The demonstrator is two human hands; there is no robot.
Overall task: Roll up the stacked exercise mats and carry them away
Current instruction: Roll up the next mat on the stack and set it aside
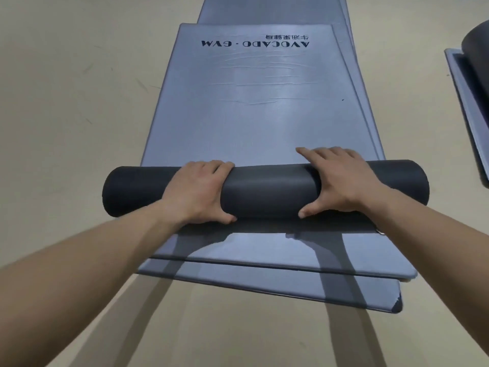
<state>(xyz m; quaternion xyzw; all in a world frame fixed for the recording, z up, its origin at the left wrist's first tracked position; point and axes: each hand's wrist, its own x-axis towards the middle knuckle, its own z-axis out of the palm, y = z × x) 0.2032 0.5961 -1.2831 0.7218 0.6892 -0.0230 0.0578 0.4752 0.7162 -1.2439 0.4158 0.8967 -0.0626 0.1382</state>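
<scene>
At the near end of the stack on the floor [66, 102], the lower mats [264, 280] lie flat, their edges fanned apart. Just beyond, the top mat's dark roll [270, 192] lies crosswise, clasped by the left hand [197, 192] and right hand [341, 181], fingers curved over it, thumbs against its near side. Farther on, the top mat [254, 102] lies flat, lettering near its far edge; a second roll [476, 43] sits at the right.
</scene>
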